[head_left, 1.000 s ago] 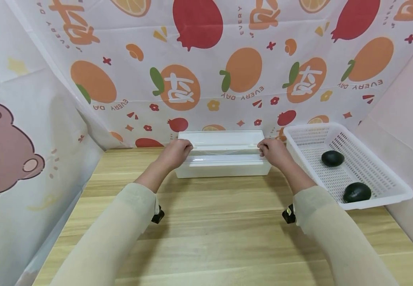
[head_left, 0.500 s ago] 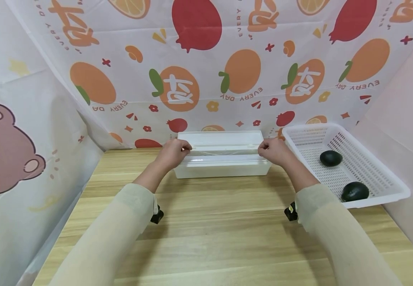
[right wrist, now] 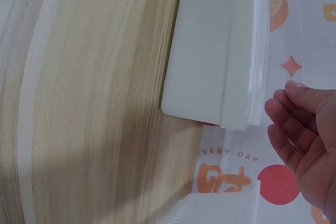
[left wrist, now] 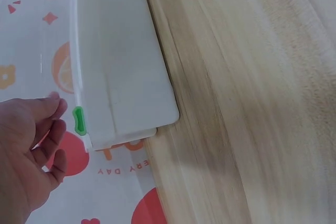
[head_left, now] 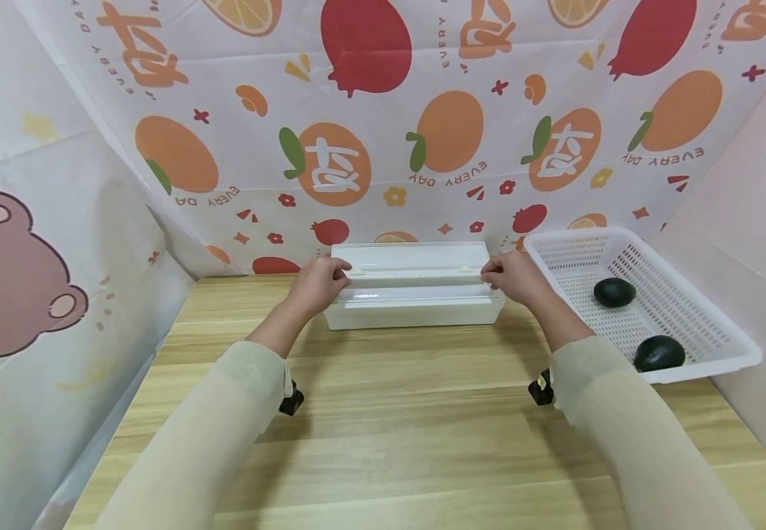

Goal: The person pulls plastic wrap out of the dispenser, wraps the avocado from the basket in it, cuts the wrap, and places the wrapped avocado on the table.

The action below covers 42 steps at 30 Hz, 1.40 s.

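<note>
A long white cling film dispenser (head_left: 412, 315) stands at the table's back edge, its lid (head_left: 416, 256) raised. My left hand (head_left: 320, 283) is at its left end, thumb and fingertips pinched together. At the right end my right hand (head_left: 514, 278) pinches in the same way. Between them, clear cling film (head_left: 416, 293) shows faintly as a shine along the opening; its edges are hard to make out. In the left wrist view a green slider (left wrist: 80, 120) sits on the dispenser's edge, close to the left fingertips (left wrist: 54, 100). The roll inside is hidden.
On the right, a white plastic basket (head_left: 708, 316) holds two dark green avocado-like fruits (head_left: 615, 292). A fruit-patterned sheet (head_left: 449, 199) hangs right behind the dispenser. The wooden table (head_left: 409, 427) stretches in front of it.
Both hands stay at the dispenser's ends and shift only slightly, the left a little to the left. The sagging curved film edge seen between them earlier no longer shows.
</note>
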Motion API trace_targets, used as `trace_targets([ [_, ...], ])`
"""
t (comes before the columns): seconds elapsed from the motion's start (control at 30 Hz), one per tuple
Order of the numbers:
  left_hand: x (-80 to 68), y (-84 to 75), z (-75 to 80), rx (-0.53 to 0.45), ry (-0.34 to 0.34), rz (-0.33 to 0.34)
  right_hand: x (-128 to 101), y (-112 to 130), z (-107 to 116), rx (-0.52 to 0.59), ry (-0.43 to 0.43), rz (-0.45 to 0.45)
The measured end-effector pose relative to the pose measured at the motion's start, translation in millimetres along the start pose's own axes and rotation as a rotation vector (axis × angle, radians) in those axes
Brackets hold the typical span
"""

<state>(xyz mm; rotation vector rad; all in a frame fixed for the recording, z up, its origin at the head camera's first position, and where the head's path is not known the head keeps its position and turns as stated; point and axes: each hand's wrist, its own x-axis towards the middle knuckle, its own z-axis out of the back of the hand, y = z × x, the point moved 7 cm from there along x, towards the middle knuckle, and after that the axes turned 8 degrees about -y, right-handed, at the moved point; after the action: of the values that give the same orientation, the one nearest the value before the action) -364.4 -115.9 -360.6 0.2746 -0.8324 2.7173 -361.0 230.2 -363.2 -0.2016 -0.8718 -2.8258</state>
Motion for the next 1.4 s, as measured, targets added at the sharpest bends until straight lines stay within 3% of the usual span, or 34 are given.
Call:
trace_targets([
  [0.27, -0.3, 3.8, 5.2, -0.037, -0.022, 0.025, -0.4, 0.3, 7.2, -0.007, -0.054, 0.013],
  [0.5, -0.8, 11.0, 7.3, -0.149, -0.018, 0.123, -1.5, -4.3, 11.6, 0.055, -0.057, -0.052],
  [0.8, -0.9, 17.0, 11.8, -0.279, -0.014, 0.199, -1.8, -7.3, 16.5, 0.160, -0.066, -0.084],
  [1.1, -0.6, 11.6, 19.0, -0.354, -0.031, 0.202, -0.8, -9.4, 19.6, 0.296, -0.103, -0.133],
  [1.4, -0.5, 6.5, 28.1, -0.378, -0.101, 0.187, -0.6, -5.7, 23.2, 0.382, -0.114, -0.153],
])
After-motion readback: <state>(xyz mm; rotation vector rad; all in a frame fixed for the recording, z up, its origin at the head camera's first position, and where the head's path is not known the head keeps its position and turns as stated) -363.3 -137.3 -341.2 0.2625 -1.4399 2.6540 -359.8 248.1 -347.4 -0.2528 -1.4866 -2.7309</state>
